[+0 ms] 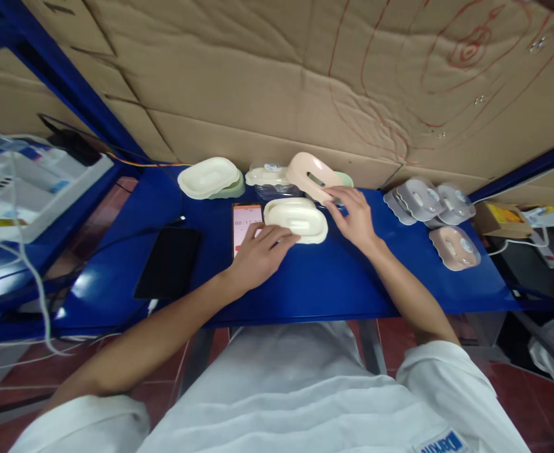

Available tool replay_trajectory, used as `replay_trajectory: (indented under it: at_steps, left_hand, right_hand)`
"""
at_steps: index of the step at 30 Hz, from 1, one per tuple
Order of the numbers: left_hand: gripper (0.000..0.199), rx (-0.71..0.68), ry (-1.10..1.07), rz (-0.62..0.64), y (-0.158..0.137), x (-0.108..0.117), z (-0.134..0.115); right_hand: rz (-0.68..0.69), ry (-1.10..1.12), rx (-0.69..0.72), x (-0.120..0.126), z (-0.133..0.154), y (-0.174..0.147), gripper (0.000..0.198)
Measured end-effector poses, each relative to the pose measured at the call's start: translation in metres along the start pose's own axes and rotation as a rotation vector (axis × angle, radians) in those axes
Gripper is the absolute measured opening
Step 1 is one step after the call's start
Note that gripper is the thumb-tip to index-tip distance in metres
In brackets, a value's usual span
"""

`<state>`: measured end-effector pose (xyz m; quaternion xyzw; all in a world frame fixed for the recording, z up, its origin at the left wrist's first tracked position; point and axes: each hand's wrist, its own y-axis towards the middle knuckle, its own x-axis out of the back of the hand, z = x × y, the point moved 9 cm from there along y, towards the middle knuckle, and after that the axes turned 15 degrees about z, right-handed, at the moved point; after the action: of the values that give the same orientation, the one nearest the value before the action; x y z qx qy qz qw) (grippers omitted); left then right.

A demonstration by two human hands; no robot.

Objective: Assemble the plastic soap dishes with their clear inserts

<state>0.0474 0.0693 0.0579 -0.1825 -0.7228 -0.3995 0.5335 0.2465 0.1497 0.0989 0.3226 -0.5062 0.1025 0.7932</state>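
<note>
My left hand (262,253) is closed on the near left edge of a cream oval soap dish (300,220), thumb and fingers pinching its rim. The dish is low over the blue table, and I cannot tell whether it touches the surface. My right hand (353,219) grips the near right end of a peach soap dish part (308,173), tilted, with a dark slot in its middle. Behind this peach part, a pale green piece (344,179) shows partly. Beside it sits a clear-covered cream soap dish (270,173). A phone (246,217) showing a timer lies partly under my left hand.
Stacked cream and green dish parts (209,177) stand at the back left. Several clear-covered grey dishes (418,198) and a peach one (455,247) sit at right. A black tablet (167,263) and cables lie left on the blue table (343,283). Cardboard (258,82) walls the back.
</note>
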Motion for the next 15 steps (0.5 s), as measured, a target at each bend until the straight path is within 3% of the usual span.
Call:
replay_trajectory:
  at_steps: [4, 8, 11, 15]
  left_hand:
    - [0.027, -0.256, 0.018, 0.124, -0.007, -0.015, -0.043]
    - [0.023, -0.342, -0.001, 0.269, -0.011, -0.032, -0.062]
    - [0.022, -0.302, -0.010, 0.240, -0.009, -0.028, -0.058]
    - [0.034, -0.222, -0.012, 0.193, -0.003, -0.018, -0.043]
  right_hand:
    - [-0.065, 0.049, -0.056, 0.027, 0.011, -0.084, 0.025]
    - [-0.012, 0.076, -0.141, 0.018, 0.026, -0.153, 0.029]
    - [0.062, 0.094, -0.133, 0.002, 0.043, -0.175, 0.033]
    - [0.174, 0.121, -0.055, -0.017, 0.064, -0.166, 0.037]
